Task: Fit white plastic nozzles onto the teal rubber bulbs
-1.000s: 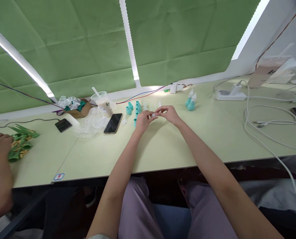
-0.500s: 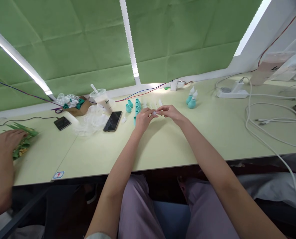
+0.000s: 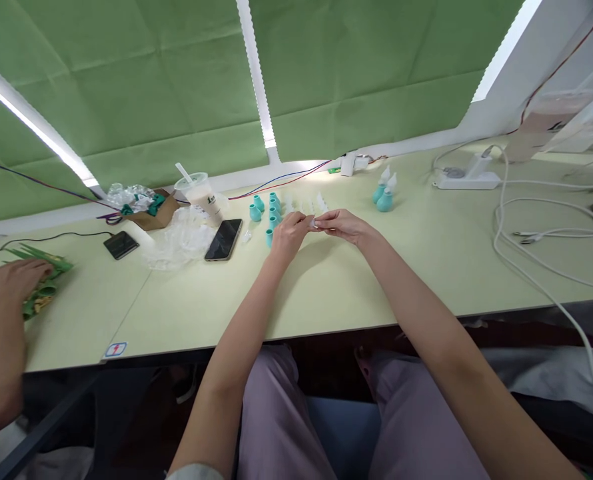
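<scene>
Between the fingertips of my left hand and my right hand is a small translucent white piece, pinched from both sides just above the table. My fingers cover most of it, so its kind cannot be made out. Just past my left hand stand several turquoise vase-shaped pieces, open at the top. Behind my hands lie several clear-white pointed pieces. Farther right, two turquoise bulbs stand upright with white flame-shaped tips. A small clear piece lies left of my left hand.
A phone, a crumpled plastic bag, a drink cup and a cardboard box stand to the left. Another person's hand rests on green leafy items. White cables and a power strip lie right.
My hands stay together around the small white piece, with the right fingers slightly shifted and turned on it. The whole view has moved slightly; the other things keep their places.
</scene>
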A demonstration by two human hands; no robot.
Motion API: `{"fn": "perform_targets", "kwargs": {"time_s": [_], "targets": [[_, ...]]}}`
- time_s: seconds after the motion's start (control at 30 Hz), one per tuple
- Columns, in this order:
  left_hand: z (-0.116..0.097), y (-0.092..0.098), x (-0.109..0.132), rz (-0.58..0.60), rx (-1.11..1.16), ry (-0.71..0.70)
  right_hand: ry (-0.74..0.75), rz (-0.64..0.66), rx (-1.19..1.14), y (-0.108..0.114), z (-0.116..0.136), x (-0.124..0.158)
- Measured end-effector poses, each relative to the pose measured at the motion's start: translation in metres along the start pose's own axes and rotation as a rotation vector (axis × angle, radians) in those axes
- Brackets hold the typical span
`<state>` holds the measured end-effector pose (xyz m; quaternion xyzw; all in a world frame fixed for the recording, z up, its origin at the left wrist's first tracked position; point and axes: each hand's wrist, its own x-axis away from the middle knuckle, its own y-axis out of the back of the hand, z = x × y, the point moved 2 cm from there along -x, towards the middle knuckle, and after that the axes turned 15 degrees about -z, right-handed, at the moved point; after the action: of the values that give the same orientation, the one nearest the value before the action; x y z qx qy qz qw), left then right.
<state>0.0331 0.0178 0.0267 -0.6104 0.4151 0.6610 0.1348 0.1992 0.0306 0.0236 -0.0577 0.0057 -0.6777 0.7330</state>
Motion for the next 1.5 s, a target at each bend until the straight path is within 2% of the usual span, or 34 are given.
{"fn": "perform_targets", "kwargs": {"time_s": [0.2, 0.5, 0.67, 1.0, 1.13, 1.27, 1.37, 1.5], "targets": [[-0.006, 0.001, -0.001, 0.013, -0.006, -0.046, -0.036, 0.026, -0.071, 0.002, -0.002, -0.003], [-0.007, 0.000, -0.001, -0.024, 0.031, 0.005, 0.003, 0.036, -0.130, -0.002, 0.003, 0.004], [-0.005, 0.001, -0.002, 0.007, 0.055, 0.058, 0.031, 0.053, -0.114, -0.003, 0.005, 0.007], [-0.001, -0.002, 0.000, 0.057, 0.089, 0.038, -0.037, 0.085, -0.133, -0.003, -0.005, 0.000], [-0.002, -0.003, 0.000, 0.064, 0.082, 0.020, -0.075, 0.078, -0.050, 0.000, -0.008, -0.002], [-0.005, 0.000, -0.004, -0.021, 0.119, 0.100, 0.017, 0.032, 0.003, -0.002, 0.002, 0.006], [-0.007, 0.001, -0.006, -0.068, 0.146, 0.205, 0.113, 0.041, -0.061, -0.008, 0.012, 0.013], [-0.011, 0.003, -0.009, -0.066, 0.149, 0.323, 0.092, 0.102, -0.148, -0.015, 0.015, 0.017]]}}
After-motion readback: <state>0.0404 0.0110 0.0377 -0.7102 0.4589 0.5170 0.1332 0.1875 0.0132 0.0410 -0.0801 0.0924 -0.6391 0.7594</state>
